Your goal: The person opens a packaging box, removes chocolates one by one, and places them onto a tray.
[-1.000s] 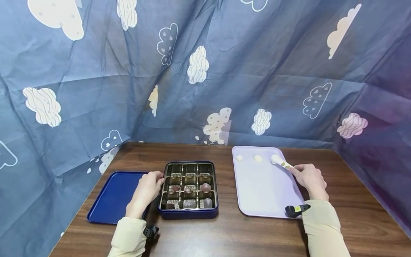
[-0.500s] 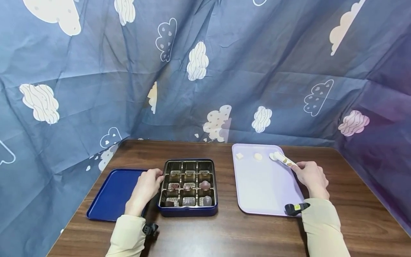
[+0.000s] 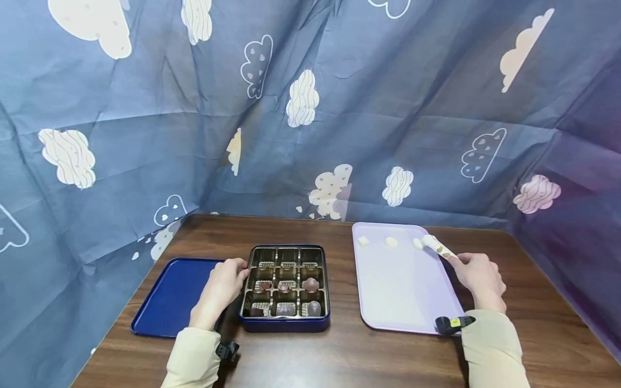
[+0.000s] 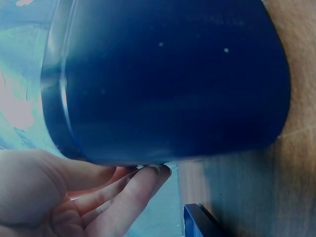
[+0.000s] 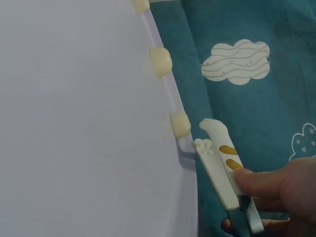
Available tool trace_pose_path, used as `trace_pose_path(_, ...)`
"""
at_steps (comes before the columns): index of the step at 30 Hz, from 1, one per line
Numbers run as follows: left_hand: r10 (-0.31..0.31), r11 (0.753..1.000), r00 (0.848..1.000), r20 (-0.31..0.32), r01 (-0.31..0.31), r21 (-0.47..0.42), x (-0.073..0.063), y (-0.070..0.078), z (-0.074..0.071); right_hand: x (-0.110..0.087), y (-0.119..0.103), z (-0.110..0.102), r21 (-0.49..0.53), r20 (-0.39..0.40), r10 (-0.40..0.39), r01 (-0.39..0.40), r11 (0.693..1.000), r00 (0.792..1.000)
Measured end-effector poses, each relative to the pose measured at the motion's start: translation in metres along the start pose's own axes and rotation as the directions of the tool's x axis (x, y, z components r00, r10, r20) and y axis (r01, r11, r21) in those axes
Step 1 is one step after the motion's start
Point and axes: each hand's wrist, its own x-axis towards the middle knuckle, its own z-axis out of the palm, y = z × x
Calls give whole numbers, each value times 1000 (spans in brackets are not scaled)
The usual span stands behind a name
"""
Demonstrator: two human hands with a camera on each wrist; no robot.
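Observation:
At the left wall of a blue tin (image 3: 286, 323) is my left hand (image 3: 224, 285), its fingertips touching the outside near the rim. A gold divider (image 3: 287, 271) splits the tin into compartments, and several dark chocolates (image 3: 311, 284) lie in the middle and near rows. My right hand (image 3: 480, 277) holds white cat-paw tongs (image 5: 219, 170) between thumb and fingers, the paw tips slightly parted with nothing between them. Beside the tips, on the lilac tray (image 3: 407, 296), lies an oval white chocolate (image 5: 180, 125). A round white chocolate (image 3: 390, 242) and a square one (image 3: 363, 241) sit farther left.
A flat blue tray or lid (image 3: 170, 299) lies left of the tin, partly behind my left forearm. Wooden tabletop (image 3: 339, 355) shows between and in front of the things. A blue cloth with cloud prints (image 3: 271, 151) hangs behind the table.
My right hand and the tongs have shifted right, off the oval chocolate, which now shows beside the tips on the tray. My left hand stays at the tin.

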Motion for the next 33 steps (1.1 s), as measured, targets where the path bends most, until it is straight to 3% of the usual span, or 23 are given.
trace_pose_path(4,9,1000,1000,4,-9,-1,1,3,1,-4,5,-7,1,-12,17,-17,1000,1000)
trace_pose_path(10,6,1000,1000,-3,-6,3,1,-2,0,-8,2,-15,5,-21,-52,52,999,998)
trace_pose_path(18,18,1000,1000,-6,-18,9,-1,-2,1,-29,-10,-38,29,-162,-165,172,985,973)
trace_pose_path(25,3,1000,1000,6,-4,14,0,0,-1,-43,-30,-49,-72,-199,-388,381,922,900)
trace_pose_path(29,4,1000,1000,9,-5,14,1,0,0,-52,-45,-47,-99,-224,-463,452,886,858)
trace_pose_path(33,13,1000,1000,5,-13,12,1,-1,2,-62,-59,-43,-126,-275,-548,536,835,790)
